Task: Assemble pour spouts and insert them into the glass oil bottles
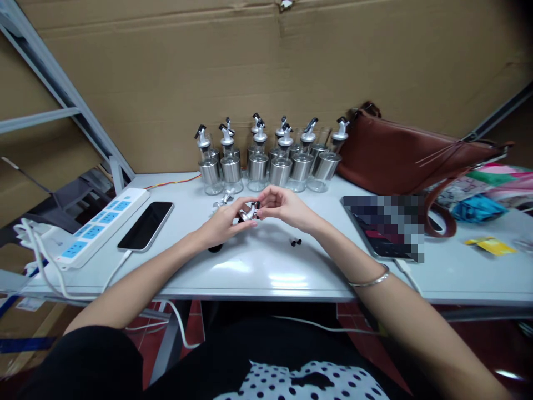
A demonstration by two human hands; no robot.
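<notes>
Near the middle of the white table, my left hand (225, 221) is closed on a silver pourer top (249, 213) with black parts. My right hand (284, 206) pinches at the right end of the same pourer top, its fingertips at a small black part. More silver pourer pieces (227, 196) lie just behind my left hand, partly covered by it. Two small black caps (296, 242) rest on the table below my right hand. A black round piece (215, 248) shows under my left wrist. Several glass and steel bottles (280, 170) with pourer tops stand behind my hands.
On the left of the table (258, 278) are a power strip (102, 228), a phone (146, 226) and white cables. A tablet (383, 228), a brown bag (400, 150) and a yellow packet (491, 245) are on the right. Cardboard stands behind the bottles.
</notes>
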